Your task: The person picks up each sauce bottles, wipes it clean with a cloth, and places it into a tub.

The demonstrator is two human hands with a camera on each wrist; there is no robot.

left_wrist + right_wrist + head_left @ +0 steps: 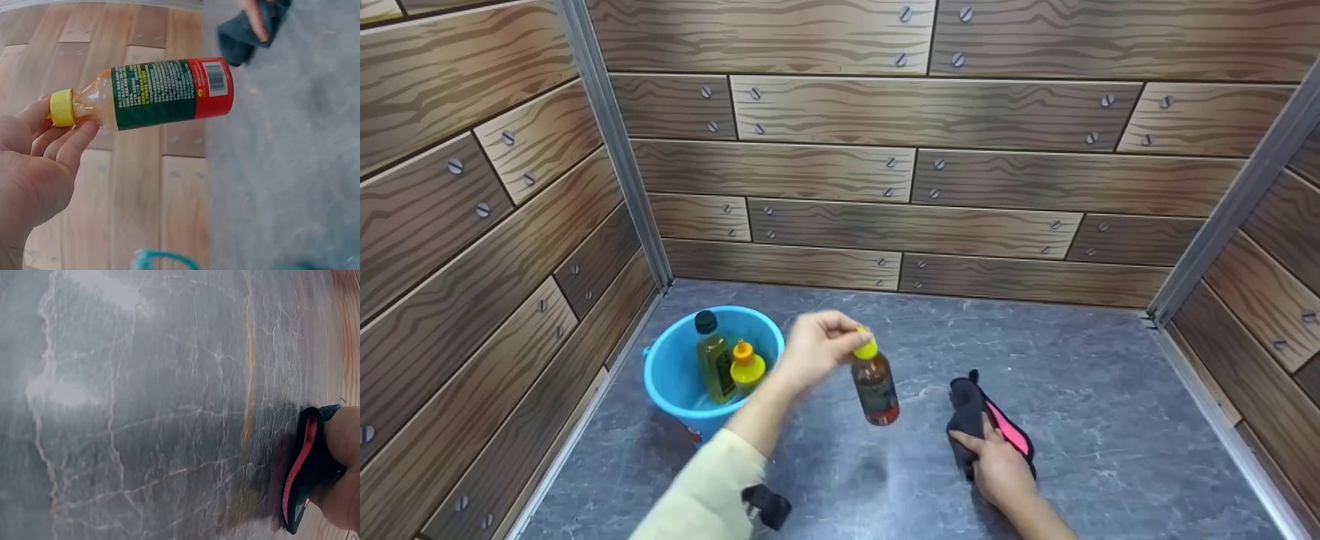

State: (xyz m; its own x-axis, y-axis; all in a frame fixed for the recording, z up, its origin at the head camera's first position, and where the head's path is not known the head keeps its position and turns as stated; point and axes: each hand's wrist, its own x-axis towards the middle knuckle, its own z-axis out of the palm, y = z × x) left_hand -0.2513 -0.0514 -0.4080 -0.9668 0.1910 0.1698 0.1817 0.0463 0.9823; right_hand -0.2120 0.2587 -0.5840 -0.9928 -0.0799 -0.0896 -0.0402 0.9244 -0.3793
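My left hand [821, 349] pinches the yellow cap of a sauce bottle [876, 390], which hangs tilted above the grey surface with its shadow below. In the left wrist view the bottle [160, 93] shows a green and red label with a barcode, and orange-red residue inside. To the right, my right hand [1003, 471] grips a folded black cloth [966, 420] with a pink lining or edge. From the right wrist, the cloth [298, 467] appears bunched under the fingers, its pink strip facing the camera.
A blue bucket [660, 397] stands at the left, near the side wall. Inside it are a dark-capped green bottle [715, 364] and a yellow bottle with an orange top [747, 369]. Wood-patterned walls [915, 172] enclose the marbled grey floor [1095, 390] at the back and sides.
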